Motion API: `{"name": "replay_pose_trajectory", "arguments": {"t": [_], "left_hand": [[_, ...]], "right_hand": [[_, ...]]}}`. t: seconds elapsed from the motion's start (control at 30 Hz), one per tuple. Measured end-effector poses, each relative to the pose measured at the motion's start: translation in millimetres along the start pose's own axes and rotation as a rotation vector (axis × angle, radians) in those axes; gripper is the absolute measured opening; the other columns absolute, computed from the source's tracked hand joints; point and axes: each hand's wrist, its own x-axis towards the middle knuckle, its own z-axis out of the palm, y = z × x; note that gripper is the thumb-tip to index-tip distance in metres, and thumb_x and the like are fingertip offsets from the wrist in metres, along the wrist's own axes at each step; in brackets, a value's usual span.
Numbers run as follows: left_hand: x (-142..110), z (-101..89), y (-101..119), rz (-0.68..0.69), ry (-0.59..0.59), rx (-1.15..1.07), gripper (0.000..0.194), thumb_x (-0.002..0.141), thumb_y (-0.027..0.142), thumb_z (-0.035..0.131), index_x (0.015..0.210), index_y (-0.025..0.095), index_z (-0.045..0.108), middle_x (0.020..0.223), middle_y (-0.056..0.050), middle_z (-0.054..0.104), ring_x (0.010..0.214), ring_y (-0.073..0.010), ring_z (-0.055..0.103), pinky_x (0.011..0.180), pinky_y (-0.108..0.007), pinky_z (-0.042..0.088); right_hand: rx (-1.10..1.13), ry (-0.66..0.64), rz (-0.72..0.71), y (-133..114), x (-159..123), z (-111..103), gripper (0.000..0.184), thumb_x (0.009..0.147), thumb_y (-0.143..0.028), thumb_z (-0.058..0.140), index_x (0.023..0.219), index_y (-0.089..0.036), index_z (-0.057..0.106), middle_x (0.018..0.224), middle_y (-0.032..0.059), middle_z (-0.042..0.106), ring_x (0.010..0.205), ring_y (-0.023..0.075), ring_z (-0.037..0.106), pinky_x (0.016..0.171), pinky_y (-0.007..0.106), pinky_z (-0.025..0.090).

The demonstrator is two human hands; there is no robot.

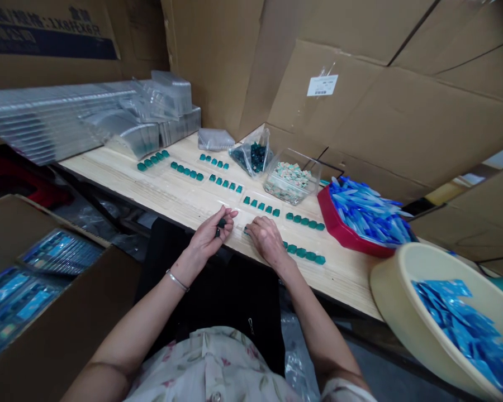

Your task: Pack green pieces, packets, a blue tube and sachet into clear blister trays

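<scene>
Near the front edge of the table, my left hand (pixel 212 230) is curled round small dark green blocks (pixel 221 223), some of which show between thumb and fingers. My right hand (pixel 265 237) reaches down just to the right, fingers drawn together at the tabletop. A bit of green block (pixel 246 230) peeks out at its fingertips; the rest is hidden. Beside that hand lies a row of green blocks (pixel 305 253). Further rows, such as one green row (pixel 261 206) and another green row (pixel 305 221), sit in clear trays behind the hands.
Clear plastic trays (pixel 109 120) are stacked at the back left. A bag of dark green pieces (pixel 255 156) and a clear tub of pale pieces (pixel 291 181) stand behind. To the right are a red basin (pixel 339 226) and a cream tub (pixel 388 285). An open carton (pixel 104 296) sits lower left.
</scene>
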Motion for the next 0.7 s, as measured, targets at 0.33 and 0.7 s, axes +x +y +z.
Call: {"name": "replay_pose_trajectory", "arguments": {"t": [0.33, 0.7], "left_hand": [[-17, -6.3, -18, 0.048, -0.095, 0.453, 0.028, 0.073, 0.022, 0.069, 0.097, 0.011, 0.061, 0.108, -0.013, 0.065, 0.054, -0.0053, 0.056, 0.045, -0.018, 0.045], [-14, -9.6, -18, 0.065, -0.078, 0.400, 0.026, 0.077, 0.020, 0.066, 0.100, 0.010, 0.060, 0.111, -0.014, 0.064, 0.057, -0.0059, 0.058, 0.049, -0.018, 0.047]], "right_hand": [[0.193, 0.012, -0.021, 14, -6, -4, 0.017, 0.087, -0.021, 0.052, 0.096, -0.018, 0.065, 0.086, 0.0080, 0.065, 0.084, 0.0200, 0.055, 0.080, 0.034, 0.039], [0.022, -0.155, -0.121, 9, -1, -14, 0.021, 0.088, -0.014, 0.047, 0.096, -0.019, 0.066, 0.082, 0.0080, 0.066, 0.085, 0.0213, 0.053, 0.078, 0.035, 0.034]]}}
